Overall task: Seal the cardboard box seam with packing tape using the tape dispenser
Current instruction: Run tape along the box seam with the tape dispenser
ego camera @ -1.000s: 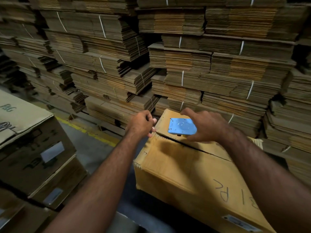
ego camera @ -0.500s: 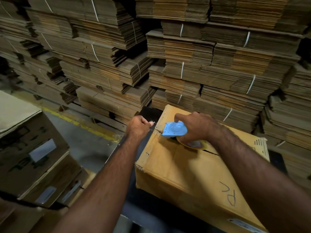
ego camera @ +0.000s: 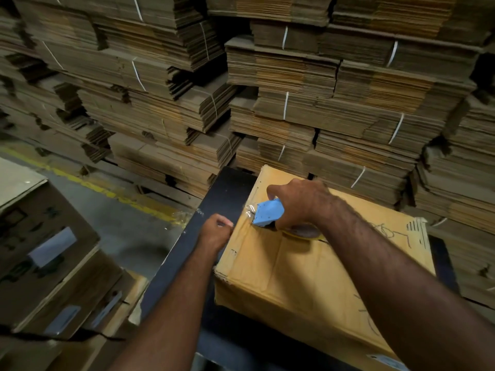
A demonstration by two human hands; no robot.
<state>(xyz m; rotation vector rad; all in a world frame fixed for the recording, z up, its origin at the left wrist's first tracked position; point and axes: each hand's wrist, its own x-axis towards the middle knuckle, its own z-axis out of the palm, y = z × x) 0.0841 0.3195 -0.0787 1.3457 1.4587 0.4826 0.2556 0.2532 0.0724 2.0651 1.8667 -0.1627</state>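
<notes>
Moved: dispenser now lowered onto box edge.
Right hand: fingers clamped on dispenser.
Left hand: fingers curled, grip unclear.
Tip: press down, pull straight along seam toward the wrist.

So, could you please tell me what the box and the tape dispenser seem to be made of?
The box looks like matte tan cardboard: creased, with a frayed corner. The tape dispenser in the right hand looks like smooth blue plastic, though metal cannot be ruled out.

Support: dark flat table top, edges showing left and right of load.
On it: tan closed cardboard box, sitting flat.
</notes>
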